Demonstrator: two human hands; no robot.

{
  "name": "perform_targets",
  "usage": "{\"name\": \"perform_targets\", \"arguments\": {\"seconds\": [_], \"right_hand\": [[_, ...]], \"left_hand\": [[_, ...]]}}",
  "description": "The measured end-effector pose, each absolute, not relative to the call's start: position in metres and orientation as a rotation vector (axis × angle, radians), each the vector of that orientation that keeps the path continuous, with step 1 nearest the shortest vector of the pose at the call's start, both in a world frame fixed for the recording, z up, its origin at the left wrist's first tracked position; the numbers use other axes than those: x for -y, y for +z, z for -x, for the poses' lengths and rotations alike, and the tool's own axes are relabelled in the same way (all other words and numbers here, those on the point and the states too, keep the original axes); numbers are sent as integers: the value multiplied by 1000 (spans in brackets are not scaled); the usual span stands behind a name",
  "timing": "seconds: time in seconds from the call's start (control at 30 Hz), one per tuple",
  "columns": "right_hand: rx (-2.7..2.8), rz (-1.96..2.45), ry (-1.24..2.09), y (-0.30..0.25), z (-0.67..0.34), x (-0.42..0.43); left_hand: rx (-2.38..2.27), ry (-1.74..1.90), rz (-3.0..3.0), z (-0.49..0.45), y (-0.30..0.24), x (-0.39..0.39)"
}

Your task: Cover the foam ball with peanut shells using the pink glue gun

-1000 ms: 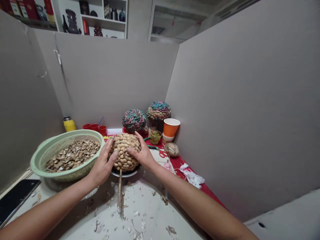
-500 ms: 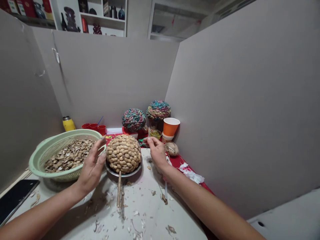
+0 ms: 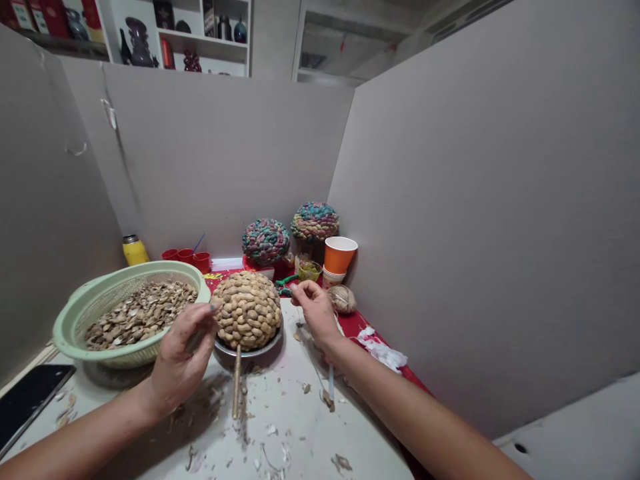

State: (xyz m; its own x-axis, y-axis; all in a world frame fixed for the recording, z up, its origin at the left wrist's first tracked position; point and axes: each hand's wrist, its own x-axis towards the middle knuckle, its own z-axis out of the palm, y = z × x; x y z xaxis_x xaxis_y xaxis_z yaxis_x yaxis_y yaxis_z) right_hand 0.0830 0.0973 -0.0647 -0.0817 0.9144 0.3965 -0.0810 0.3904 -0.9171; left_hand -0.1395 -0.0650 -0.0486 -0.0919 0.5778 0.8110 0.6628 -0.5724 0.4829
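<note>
A dome covered in peanut shells [image 3: 247,308] sits in a shallow metal dish [image 3: 250,350] on the white table, and a thin wooden stick [image 3: 236,383] lies in front of it. My left hand [image 3: 180,363] is at the dish's left side with its fingers curled; what they hold is hidden. To the dome's right, my right hand [image 3: 315,310] hovers with thumb and fingertips pinched together, and whatever is in the pinch is too small to name. Neither hand touches the dome.
A green colander of shell pieces [image 3: 75,320] stands at the left, with a black phone [image 3: 25,400] in front of it. At the back are two painted shell domes [image 3: 266,241], an orange cup [image 3: 340,255], red cups [image 3: 187,255], a yellow bottle [image 3: 134,250] and a twine ball [image 3: 343,299]. Cardboard walls enclose the table.
Both hands have come off the shell dome. The left drew back to the dish's left side and curled; the right moved off to the right and closed into a pinch.
</note>
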Motion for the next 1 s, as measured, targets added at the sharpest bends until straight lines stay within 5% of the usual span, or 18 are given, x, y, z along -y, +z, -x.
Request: {"name": "perform_targets", "arguments": {"seconds": [0.33,1.0], "right_hand": [[1359,898,1365,-76,-79,-97],[1493,834,1465,-80,-63,-98]], "left_hand": [[1900,-1553,2290,153,-89,76],[1766,-1603,2331,139,-104,40]]}}
